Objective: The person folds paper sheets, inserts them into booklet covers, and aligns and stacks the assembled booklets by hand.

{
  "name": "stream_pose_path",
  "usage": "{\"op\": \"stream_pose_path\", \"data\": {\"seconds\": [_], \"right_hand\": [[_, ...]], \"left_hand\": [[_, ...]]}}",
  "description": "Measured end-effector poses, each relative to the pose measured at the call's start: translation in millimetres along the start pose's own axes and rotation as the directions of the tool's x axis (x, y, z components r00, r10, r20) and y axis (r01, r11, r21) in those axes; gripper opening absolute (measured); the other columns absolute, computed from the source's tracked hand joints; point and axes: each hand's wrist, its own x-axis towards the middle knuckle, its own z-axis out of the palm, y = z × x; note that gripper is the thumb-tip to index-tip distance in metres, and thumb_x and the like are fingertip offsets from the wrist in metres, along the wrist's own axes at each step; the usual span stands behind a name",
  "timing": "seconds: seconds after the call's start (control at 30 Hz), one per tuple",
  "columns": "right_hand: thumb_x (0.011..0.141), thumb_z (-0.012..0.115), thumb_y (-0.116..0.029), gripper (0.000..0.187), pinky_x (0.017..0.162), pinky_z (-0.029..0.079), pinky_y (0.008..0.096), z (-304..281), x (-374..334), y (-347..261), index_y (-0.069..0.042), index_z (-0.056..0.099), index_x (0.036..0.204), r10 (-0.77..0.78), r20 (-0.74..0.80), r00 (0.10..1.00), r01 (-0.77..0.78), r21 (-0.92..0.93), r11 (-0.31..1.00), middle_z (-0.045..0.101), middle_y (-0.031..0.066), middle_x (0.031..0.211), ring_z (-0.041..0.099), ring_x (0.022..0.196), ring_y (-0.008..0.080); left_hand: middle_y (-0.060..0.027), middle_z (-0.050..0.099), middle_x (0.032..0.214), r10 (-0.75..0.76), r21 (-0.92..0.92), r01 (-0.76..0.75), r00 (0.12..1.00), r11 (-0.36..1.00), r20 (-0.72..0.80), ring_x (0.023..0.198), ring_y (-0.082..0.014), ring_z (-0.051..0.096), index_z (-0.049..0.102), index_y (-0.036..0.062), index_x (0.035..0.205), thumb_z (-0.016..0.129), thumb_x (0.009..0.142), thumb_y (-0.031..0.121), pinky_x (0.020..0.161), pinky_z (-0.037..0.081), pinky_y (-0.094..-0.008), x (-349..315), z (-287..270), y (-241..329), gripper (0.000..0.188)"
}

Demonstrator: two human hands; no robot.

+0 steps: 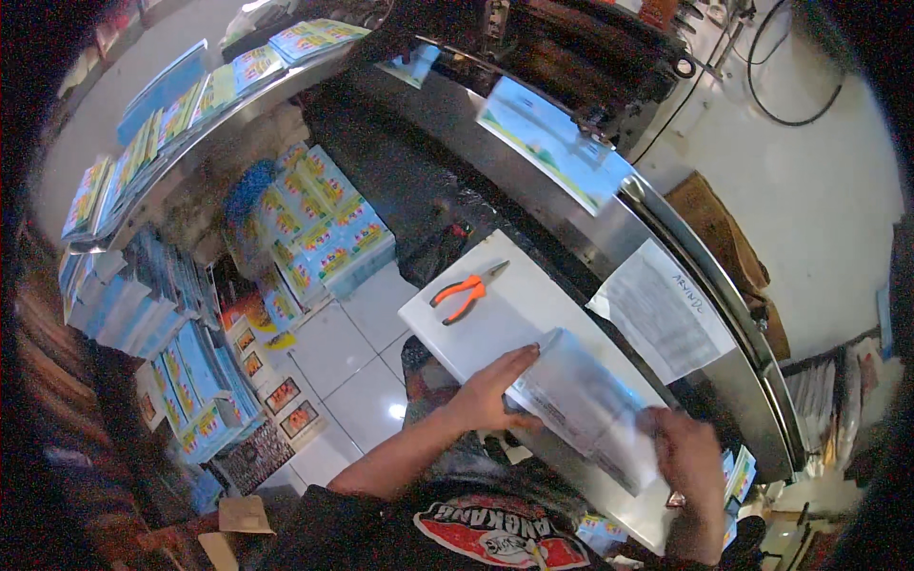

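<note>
A pale blue-white stack of printed paper (583, 409), long and rectangular, lies slantwise over a narrow white bench (519, 285). At its near left end my left hand (490, 392) grips the edge, thumb on the far side and fingers along the near side. Against the right end, my right hand (690, 452) is curled on the stack; motion blurs it and its fingertips are partly hidden. Pliers with orange handles (459, 298) rest on the bench beyond my left hand, jaws pointing away from me.
Several bundles of printed booklets (319, 224) stand on the tiled floor at the left, with more stacks (195, 381) nearer. A metal-edged machine (571, 243) runs along the far side, carrying a printed blue sheet (552, 143) and a handwritten paper (662, 309).
</note>
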Motion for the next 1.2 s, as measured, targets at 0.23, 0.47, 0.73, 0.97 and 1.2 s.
{"op": "stream_pose_path", "data": {"seconds": [0.23, 0.47, 0.73, 0.97, 1.2], "right_hand": [[0.086, 0.054, -0.01, 0.033, 0.077, 0.05, 0.042, -76, 89, 103, -0.002, 0.059, 0.118, -0.014, -0.51, 0.86, -0.027, -0.073, 0.997, 0.065, 0.0234, 0.087, 0.066, 0.081, 0.0361], [0.09, 0.048, -0.005, 0.043, 0.089, 0.05, 0.0394, -105, 189, 80, -0.015, 0.053, 0.132, -0.259, -0.884, 0.39, -0.195, -0.354, 0.915, 0.06, 0.009, 0.124, 0.058, 0.11, 0.0272], [0.084, 0.055, -0.01, 0.029, 0.081, 0.052, 0.0445, 32, 190, 71, -0.009, 0.064, 0.111, -0.136, -0.474, 0.87, -0.026, -0.32, 0.947, 0.062, 0.0136, 0.113, 0.061, 0.097, 0.0345], [0.067, 0.08, -0.04, 0.055, 0.077, 0.048, 0.0445, 48, 39, -3, -0.002, 0.059, 0.101, -0.115, -0.101, 0.988, 0.105, -0.105, 0.989, 0.059, 0.0186, 0.099, 0.058, 0.093, 0.0361], [0.054, 0.085, -0.042, 0.07, 0.081, 0.046, 0.0427, 87, 1, 6, -0.001, 0.052, 0.1, -0.344, -0.073, 0.936, 0.332, -0.139, 0.933, 0.052, 0.0176, 0.107, 0.051, 0.101, 0.0345]], "left_hand": [[-0.0234, 0.037, 0.143, -0.038, -0.004, 0.038, 0.997, 0.999, 0.06, 0.13, -0.0374, 0.04, 0.028, 0.0016, 0.144, 0.078, 0.07, 0.05, 0.108, 0.035, -0.0404, -2, 1, -5, 0.102], [-0.0231, 0.036, 0.143, -0.073, -0.005, 0.074, 0.994, 0.997, 0.085, 0.13, -0.0373, 0.041, 0.027, 0.0025, 0.145, 0.078, 0.072, 0.047, 0.108, 0.036, -0.0398, -1, -7, 6, 0.1], [-0.0225, 0.037, 0.143, -0.074, 0.031, 0.071, 0.994, 0.997, 0.081, 0.13, -0.0365, 0.041, 0.028, 0.001, 0.144, 0.076, 0.071, 0.052, 0.107, 0.036, -0.0402, 3, 1, 3, 0.101], [-0.0227, 0.04, 0.141, -0.032, 0.021, 0.032, 0.999, 0.999, 0.014, 0.128, -0.0374, 0.044, 0.031, 0.0005, 0.143, 0.077, 0.07, 0.052, 0.105, 0.038, -0.0417, -3, -3, 4, 0.101], [-0.0228, 0.04, 0.141, 0.005, 0.057, -0.007, 1.0, 0.998, 0.025, 0.128, -0.0379, 0.043, 0.03, 0.0005, 0.142, 0.081, 0.065, 0.051, 0.105, 0.038, -0.0431, 2, -1, 4, 0.106]]}}
